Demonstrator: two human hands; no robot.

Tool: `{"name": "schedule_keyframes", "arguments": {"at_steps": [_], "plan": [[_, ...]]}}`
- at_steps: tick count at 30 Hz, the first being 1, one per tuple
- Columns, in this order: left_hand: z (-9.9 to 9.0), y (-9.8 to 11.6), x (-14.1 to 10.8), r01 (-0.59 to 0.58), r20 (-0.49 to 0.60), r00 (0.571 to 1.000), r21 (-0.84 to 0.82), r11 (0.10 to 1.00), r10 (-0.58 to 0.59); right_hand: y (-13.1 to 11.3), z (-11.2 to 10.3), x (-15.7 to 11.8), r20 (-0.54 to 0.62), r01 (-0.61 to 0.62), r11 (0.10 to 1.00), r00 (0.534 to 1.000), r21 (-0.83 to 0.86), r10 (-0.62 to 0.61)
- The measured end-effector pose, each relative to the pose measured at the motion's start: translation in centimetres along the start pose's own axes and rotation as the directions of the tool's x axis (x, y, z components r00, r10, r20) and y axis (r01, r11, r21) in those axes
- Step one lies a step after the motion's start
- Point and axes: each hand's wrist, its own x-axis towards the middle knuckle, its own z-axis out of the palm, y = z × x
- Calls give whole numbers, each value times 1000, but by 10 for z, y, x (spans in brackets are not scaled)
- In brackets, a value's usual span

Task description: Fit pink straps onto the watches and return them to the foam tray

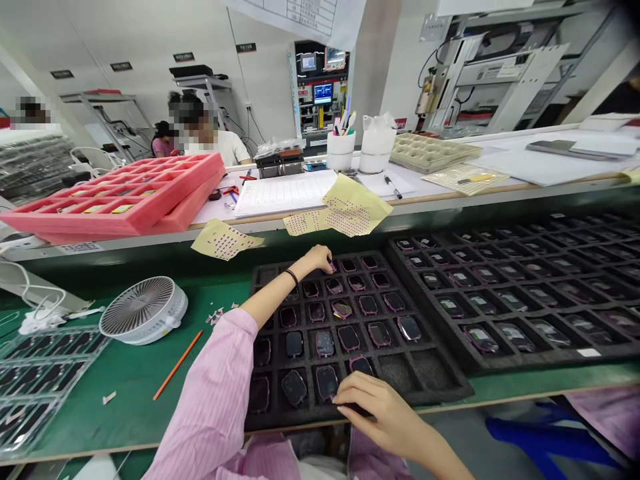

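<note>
A black foam tray [435, 393] lies before me, its compartments holding several small watch-like units with dark screens and pinkish-purple frames. My left hand [319, 258] reaches to the far row, its fingers closed at the edge of a purple-framed watch unit [331, 267], mostly hidden by them. At the near row is my right hand [377, 403], with thumb and fingers drawn together beside a watch unit [327, 383]; whatever is between the fingertips is hidden. Another watch unit [361, 365] sits just beyond that hand. One unit in the middle [343, 309] carries a yellow piece.
A second black foam tray [555, 357] with more units adjoins on the right. Left are a white fan [145, 310], an orange stick [178, 365] and a clear plastic tray [50, 380]. Pink foam trays [115, 197] rest on the raised shelf; people sit beyond.
</note>
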Motion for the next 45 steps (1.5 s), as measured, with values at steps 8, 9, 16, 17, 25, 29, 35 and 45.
{"name": "schedule_keyframes", "arguments": {"at_steps": [8, 9, 16, 17, 25, 29, 35, 45], "plan": [[5, 16, -3, -5, -37, 999, 0, 1000, 5, 6, -10, 3, -304, -90, 995, 947, 51, 101], [-1, 16, -11, -15, -62, 998, -13, 1000, 14, 9, -11, 4, -378, -121, 990, 915, 70, 138], [-26, 47, -144, -257, -230, 948, -139, 956, 221, 21, 3, 28, -455, -165, 730, 685, 663, 569], [-24, 53, -169, -294, -236, 937, -140, 946, 256, 16, 9, 35, -392, -152, 680, 719, 717, 573], [20, 57, -298, -134, -201, 972, -68, 989, 118, -26, 79, 80, -118, -237, 706, 902, 668, 414], [26, 38, -323, -69, -212, 977, -173, 982, 31, -34, 104, 97, -119, -252, 705, 894, 663, 431], [16, -43, -342, 132, -294, 910, -466, 875, -294, -43, 101, 111, 133, -249, 125, 805, 960, 578], [77, -88, -319, 445, -218, 817, -350, 824, -534, -51, 109, 120, 122, -116, -53, 750, 992, 651]]}}
